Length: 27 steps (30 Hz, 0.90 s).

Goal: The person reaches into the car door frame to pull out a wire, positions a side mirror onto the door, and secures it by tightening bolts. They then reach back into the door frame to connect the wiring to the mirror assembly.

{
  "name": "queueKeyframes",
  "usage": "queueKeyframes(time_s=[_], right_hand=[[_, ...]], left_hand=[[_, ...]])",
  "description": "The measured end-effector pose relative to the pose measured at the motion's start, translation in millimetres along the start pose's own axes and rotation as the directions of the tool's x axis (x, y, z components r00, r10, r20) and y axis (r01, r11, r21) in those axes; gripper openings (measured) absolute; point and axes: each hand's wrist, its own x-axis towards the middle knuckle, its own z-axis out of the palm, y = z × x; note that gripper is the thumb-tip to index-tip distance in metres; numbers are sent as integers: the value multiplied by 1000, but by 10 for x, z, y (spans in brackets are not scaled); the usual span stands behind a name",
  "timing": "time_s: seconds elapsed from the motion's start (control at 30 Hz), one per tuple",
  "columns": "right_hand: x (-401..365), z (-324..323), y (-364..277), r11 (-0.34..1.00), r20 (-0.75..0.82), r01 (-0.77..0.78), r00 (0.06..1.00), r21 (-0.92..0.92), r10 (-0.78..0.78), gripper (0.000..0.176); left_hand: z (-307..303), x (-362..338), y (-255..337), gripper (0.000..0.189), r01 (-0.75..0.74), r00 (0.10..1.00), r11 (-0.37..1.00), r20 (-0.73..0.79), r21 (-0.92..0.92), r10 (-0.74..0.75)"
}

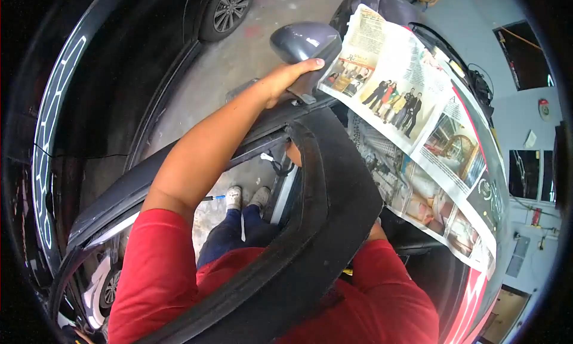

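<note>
My left hand (290,79) is closed around the lower part of a dark grey side mirror (304,40), its thumb lying across the mirror and the other fingers hidden. Printed newspaper sheets (412,117) cover the windscreen and bonnet area, one edge close to my left thumb. My right forearm (377,232) passes behind the wide black pillar (334,183) of the car, and most of that hand is out of sight. A small patch of skin (293,154) shows at the pillar's inner edge; its fingers cannot be made out.
An open car door (131,192) surrounds me on the left. Beyond it stands another dark car (119,57) with a visible wheel (231,9). My shoes (234,197) are on the concrete floor. A pale wall (465,45) with hung items is at the right.
</note>
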Motion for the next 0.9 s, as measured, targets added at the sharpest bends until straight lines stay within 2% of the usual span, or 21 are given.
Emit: queueKeyframes(time_s=[0.17,0.2,0.27,0.33,0.47,0.57,0.7,0.8,0.83,0.9], right_hand=[[70,402,167,990,-167,-20,986,-143,-4,43],[22,139,228,989,-173,-16,985,-144,-9,43],[288,-319,23,995,-148,-4,989,-104,-11,44],[300,-500,12,998,-115,1,993,-62,-8,44],[354,-778,-9,1000,-54,13,998,17,-12,45],[440,-979,-57,997,-10,20,1000,75,-19,45],[679,-1257,-229,987,29,36,999,155,-41,46],[874,-1340,-218,976,52,40,997,214,-52,47],[916,-1351,-212,972,60,42,997,232,-58,47],[974,-1409,-223,962,81,42,995,268,-66,47]], left_hand=[[-1,-45,-32,86,4,999,1000,41,-21,-3],[29,-68,-31,84,10,998,999,64,-38,-8],[82,-125,-18,83,-18,997,999,72,-31,20],[78,-70,-121,86,20,999,999,27,-43,-19],[74,10,-259,93,-13,1000,999,5,-51,13],[175,-235,-82,94,37,999,998,-4,-55,-37],[-133,23,-324,97,-63,997,989,43,-137,70],[-175,51,-267,98,-30,1000,998,-9,-61,30],[-179,59,-270,99,-89,996,996,-29,-29,88],[-197,79,-293,100,-95,994,995,-45,-1,95]])
